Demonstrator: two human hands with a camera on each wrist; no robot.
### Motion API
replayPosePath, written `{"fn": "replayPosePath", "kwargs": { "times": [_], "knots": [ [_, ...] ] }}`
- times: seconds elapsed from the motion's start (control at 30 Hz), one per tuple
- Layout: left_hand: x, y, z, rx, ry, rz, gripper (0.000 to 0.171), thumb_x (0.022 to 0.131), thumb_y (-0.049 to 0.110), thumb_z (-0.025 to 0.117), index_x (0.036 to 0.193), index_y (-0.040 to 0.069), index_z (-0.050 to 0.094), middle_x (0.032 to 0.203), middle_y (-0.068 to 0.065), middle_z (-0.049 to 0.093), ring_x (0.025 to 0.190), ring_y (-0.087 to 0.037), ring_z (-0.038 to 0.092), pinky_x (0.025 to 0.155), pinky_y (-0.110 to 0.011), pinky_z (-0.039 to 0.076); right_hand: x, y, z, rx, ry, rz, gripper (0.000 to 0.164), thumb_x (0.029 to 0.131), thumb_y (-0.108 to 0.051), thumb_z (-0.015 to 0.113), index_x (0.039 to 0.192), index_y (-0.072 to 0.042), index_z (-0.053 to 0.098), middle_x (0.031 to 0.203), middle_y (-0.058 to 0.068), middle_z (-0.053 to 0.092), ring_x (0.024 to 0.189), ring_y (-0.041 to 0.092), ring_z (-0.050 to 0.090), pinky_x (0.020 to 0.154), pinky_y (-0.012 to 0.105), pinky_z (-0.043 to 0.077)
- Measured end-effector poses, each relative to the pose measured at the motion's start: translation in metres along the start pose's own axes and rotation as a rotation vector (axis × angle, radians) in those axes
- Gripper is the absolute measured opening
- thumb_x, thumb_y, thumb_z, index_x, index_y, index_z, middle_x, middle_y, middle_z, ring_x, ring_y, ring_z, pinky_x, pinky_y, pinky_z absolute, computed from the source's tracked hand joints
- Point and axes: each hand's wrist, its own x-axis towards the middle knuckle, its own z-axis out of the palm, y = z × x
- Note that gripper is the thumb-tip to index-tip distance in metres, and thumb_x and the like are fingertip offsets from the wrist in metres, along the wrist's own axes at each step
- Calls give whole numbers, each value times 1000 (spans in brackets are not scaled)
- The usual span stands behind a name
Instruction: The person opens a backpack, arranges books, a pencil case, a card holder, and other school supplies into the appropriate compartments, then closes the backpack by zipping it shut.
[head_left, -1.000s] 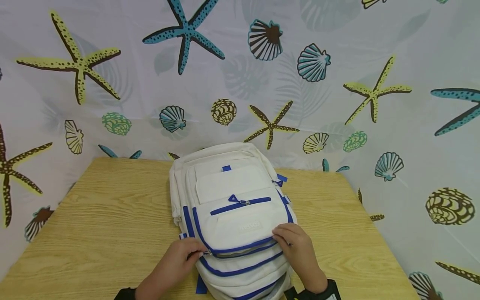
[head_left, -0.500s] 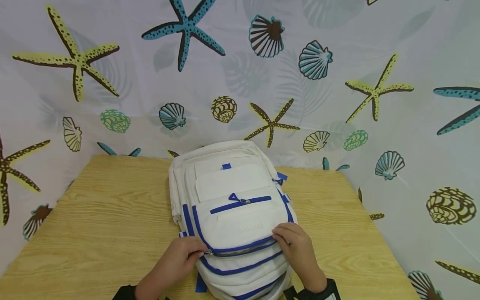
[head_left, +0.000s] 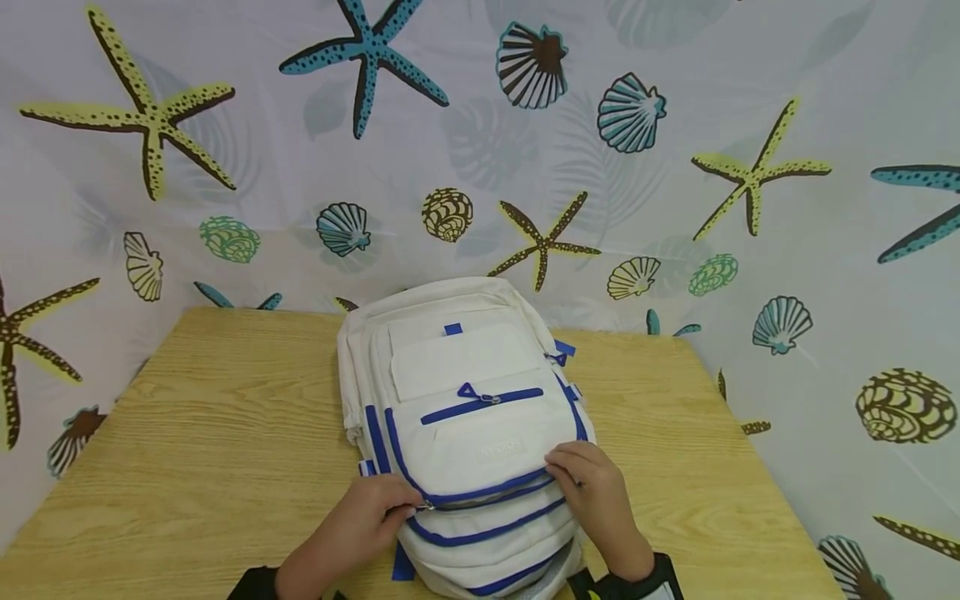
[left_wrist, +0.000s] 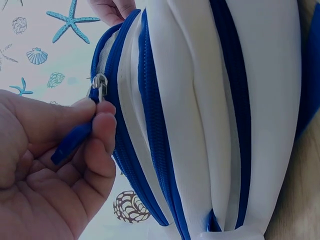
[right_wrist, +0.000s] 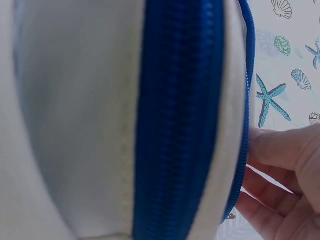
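Observation:
A white backpack (head_left: 465, 367) with blue zipper trim lies on the wooden table, its front facing up. At the lower left of its front pocket, my left hand (head_left: 367, 518) pinches a zipper pull. In the left wrist view, the blue pull tab (left_wrist: 71, 144) sticks out between thumb and fingers, below the metal zipper slider (left_wrist: 101, 85). Above that slider the zipper edges stand apart; below it they meet. My right hand (head_left: 597, 493) pinches the pocket's right edge, by the blue trim. In the right wrist view, its thumb and fingers are at the zipper edge (right_wrist: 242, 165).
The wooden table (head_left: 247, 417) extends on both sides of the backpack. Behind it hangs a pale cloth (head_left: 420, 158) printed with starfish and shells. Another zipper (head_left: 491, 406) with a triangular pull crosses the backpack's front. A blue strap (head_left: 402, 564) pokes out at lower left.
My left hand and the zipper slider have moved slightly to the right along the pocket's edge. The right hand keeps its hold in the same place.

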Motion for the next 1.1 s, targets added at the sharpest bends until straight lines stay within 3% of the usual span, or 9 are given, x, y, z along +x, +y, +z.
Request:
{"fn": "replayPosePath", "kwargs": {
  "times": [0.13, 0.33, 0.97, 1.1],
  "knots": [
    [1, 2, 2, -11, -9, 16, 13, 73, -6, 65, 79, 6, 69, 78, 0, 66, 73, -8, 60, 63, -20, 49, 0, 0, 0, 0, 7, -3, 24, 54, 3, 80, 71, -9, 69, 76, -1, 64, 75, 12, 60, 69, 22, 48],
    [3, 7, 5, -40, -54, -20, 12, 76, -4, 64, 81, 6, 69, 81, -1, 66, 75, -8, 60, 64, -20, 49, 0, 0, 1, -4, 16, -13, 25, 52, 4, 81, 71, -9, 69, 76, -1, 64, 75, 13, 60, 69, 22, 48],
    [10, 17, 13, -42, -94, -24, 9, 79, -1, 61, 85, 3, 67, 83, -3, 67, 78, -10, 61, 66, -20, 50, -2, 0, 3, -11, 25, -16, 24, 53, 3, 80, 70, -8, 69, 75, -1, 63, 75, 13, 60, 70, 21, 48],
    [10, 19, 11, -89, -132, -81, 9, 80, 3, 62, 86, 3, 68, 82, -2, 66, 75, -6, 58, 62, -18, 48, -1, 0, 3, -5, 21, -13, 24, 53, 3, 80, 71, -8, 69, 76, -1, 64, 76, 12, 60, 70, 21, 48]
  ]
}}
